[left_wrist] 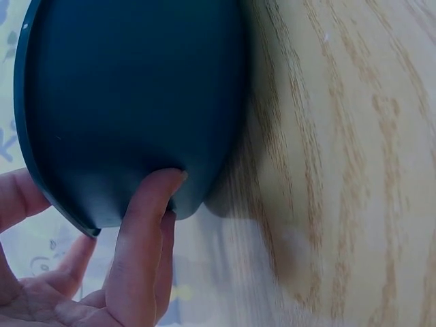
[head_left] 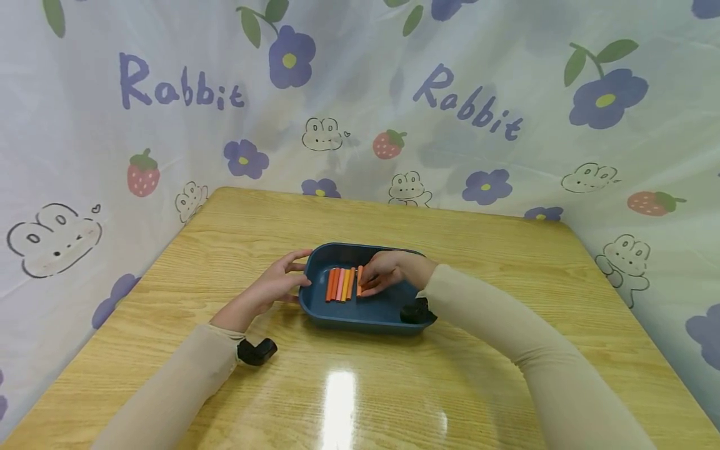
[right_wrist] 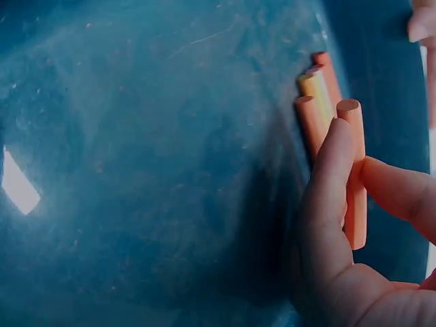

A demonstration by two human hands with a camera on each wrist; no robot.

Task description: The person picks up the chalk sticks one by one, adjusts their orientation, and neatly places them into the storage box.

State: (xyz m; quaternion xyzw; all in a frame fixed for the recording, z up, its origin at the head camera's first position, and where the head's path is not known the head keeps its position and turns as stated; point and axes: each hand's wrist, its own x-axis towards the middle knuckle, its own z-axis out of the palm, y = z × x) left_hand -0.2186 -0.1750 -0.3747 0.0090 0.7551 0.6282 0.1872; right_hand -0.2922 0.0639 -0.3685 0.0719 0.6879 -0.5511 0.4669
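A dark blue rounded tray [head_left: 349,323] sits on the table, and my left hand [head_left: 275,284] holds its left end, thumb and fingers spread around the wall. In the left wrist view the thumb [left_wrist: 144,231] presses the tray's outside. My right hand [head_left: 385,270] reaches into the tray and pinches an orange crayon [right_wrist: 355,184] between thumb and finger, close to the tray floor. Just left of it, several crayons [head_left: 340,284] in red, orange, pink and yellow lie side by side in a row. The right hand hides part of the held crayon.
The wooden table [head_left: 270,400] reaches out around the tray on all sides. A patterned curtain [head_left: 349,81] hangs behind and at the sides. Black wrist cameras are on both sleeves; the right one [head_left: 416,311] hangs over the tray's near right corner.
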